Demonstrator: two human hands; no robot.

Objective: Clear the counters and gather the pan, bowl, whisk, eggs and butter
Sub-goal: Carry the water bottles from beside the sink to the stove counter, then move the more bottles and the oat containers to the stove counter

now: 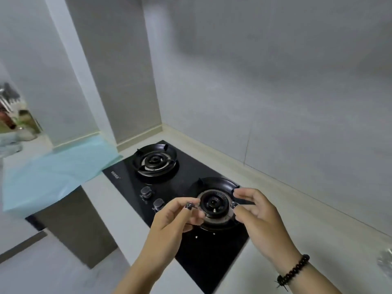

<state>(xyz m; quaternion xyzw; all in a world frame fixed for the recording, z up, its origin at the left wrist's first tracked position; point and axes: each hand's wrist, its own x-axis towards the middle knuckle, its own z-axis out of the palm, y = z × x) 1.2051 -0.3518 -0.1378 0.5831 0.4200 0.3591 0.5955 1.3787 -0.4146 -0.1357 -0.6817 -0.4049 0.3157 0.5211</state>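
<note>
Grey walls meet in a corner behind a pale worktop (pixel 307 230) with a black glass stove (pixel 186 175) set into it. The stove has two burners. The far burner (pixel 154 161) sits near the corner, and the near burner (pixel 215 204) is right under the hands. Two round knobs (pixel 152 198) sit on the glass to the left of the near burner. The left hand (pixel 169 221) comes up from below, and its grip is a small pinch: the thumb and first finger are curled in close at the left edge of the near burner's ring. I cannot tell if they truly hold the ring or only touch it. The right hand (pixel 256 213) is on the other side of the ring, with its fingers curled and its fingertips close to the right edge. I cannot tell if this grip touches the ring either. A dark bead bracelet (pixel 293 270) is on the right wrist. A light blue sheet (pixel 57 170) lies over the worktop to the left of the stove. Far left, blurry bottles (pixel 17 115) stand together. No pan, bowl, whisk, eggs or butter can be seen here.
</note>
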